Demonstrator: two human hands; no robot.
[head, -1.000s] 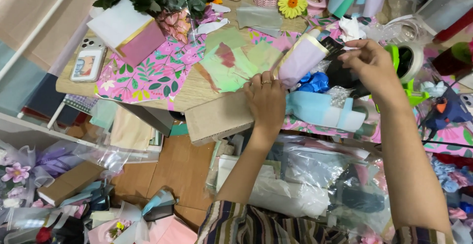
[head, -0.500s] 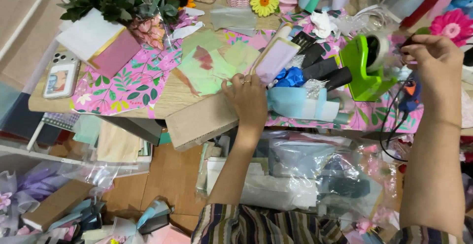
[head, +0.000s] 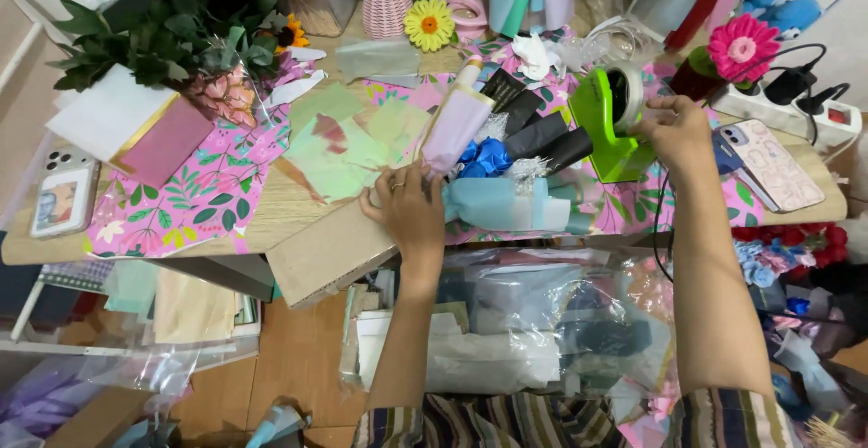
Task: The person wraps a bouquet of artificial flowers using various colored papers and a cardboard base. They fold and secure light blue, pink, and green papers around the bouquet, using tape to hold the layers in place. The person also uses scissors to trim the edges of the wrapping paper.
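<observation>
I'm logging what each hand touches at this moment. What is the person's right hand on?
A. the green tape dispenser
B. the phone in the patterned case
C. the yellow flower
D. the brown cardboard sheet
A: the right hand reaches to the roll of the green tape dispenser, while the left hand rests at the edge of the brown cardboard sheet beside the light blue wrapped bundle.

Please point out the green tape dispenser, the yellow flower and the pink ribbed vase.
Green plastic tape dispenser [head: 608, 132]: head view, its side wall.
Yellow daisy-shaped flower [head: 429, 23]: head view, orange centre.
Pink ribbed vase [head: 386, 5]: head view, its body.
</observation>
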